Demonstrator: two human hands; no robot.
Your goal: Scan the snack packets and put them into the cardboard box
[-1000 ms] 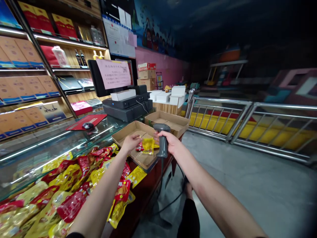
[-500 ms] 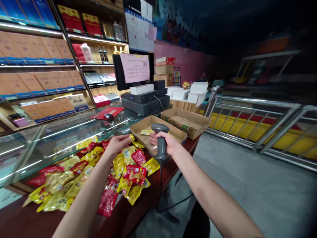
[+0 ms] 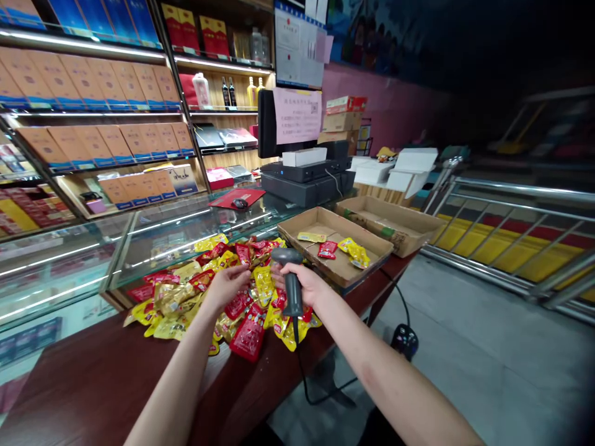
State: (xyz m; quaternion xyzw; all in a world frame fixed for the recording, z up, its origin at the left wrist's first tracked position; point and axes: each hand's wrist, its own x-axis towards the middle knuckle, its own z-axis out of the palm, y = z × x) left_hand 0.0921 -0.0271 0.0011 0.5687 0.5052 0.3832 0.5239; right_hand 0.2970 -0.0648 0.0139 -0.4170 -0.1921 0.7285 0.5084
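Observation:
In my right hand (image 3: 304, 282) is a dark grey handheld scanner (image 3: 292, 291), its head pointing left and its cable hanging down. My left hand (image 3: 227, 286) is over a heap of red, yellow and gold snack packets (image 3: 181, 297); its fingers are bent together near the packets, and what they hold, if anything, is hidden. A large red packet (image 3: 250, 332) lies at the heap's front. Behind the scanner, an open cardboard tray (image 3: 316, 220) holds a few packets, among them a small red one (image 3: 328, 249) and a yellow one (image 3: 356, 252).
A second cardboard tray (image 3: 418, 232) stands behind the first. Further back are a monitor (image 3: 266, 124) with a pink notice, a black cash drawer (image 3: 302, 186) and a mouse (image 3: 240, 203) on a red mat. Metal railings (image 3: 511, 198) stand at the right. A glass counter (image 3: 158, 232) runs behind the heap.
The view has turned left, so the surroundings appear further right. My hands have moved away from the tray towards the heap, and the packets in the tray show more fully. The scanner stays in my right hand.

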